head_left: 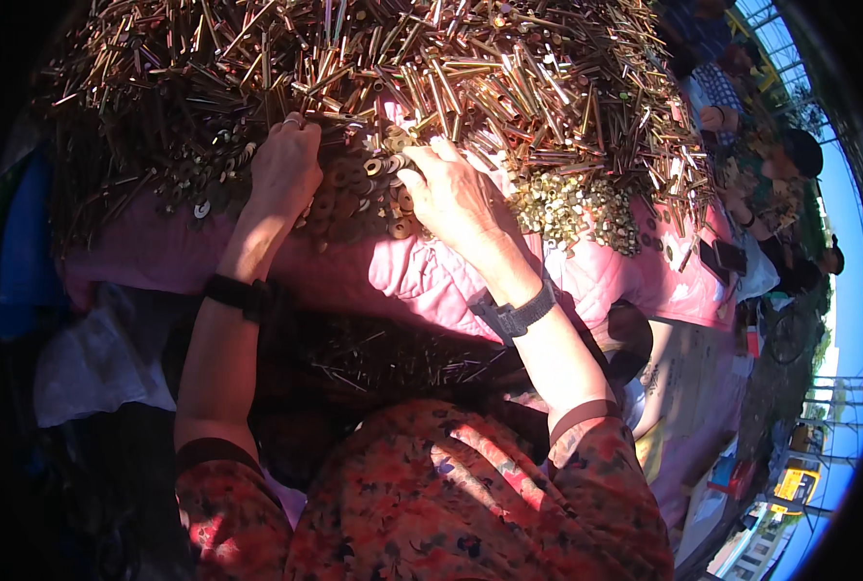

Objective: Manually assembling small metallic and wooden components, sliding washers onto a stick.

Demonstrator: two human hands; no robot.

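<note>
My left hand is closed, fingers bent down at the near edge of a large heap of metal tubes. Whatever its fingers hold is hidden beneath them. My right hand reaches in over a spread of round flat washers, thumb and forefinger slightly apart at the washers' right side. No piece shows between those fingertips. Right of that hand lies a pile of small shiny brass-coloured pieces. Darker small rings lie left of my left hand.
A pink cloth lies under the parts along the near edge. Two dark phone-like slabs rest at the right. A whitish plastic bag hangs at the left, beside something blue. Other people sit at the far right.
</note>
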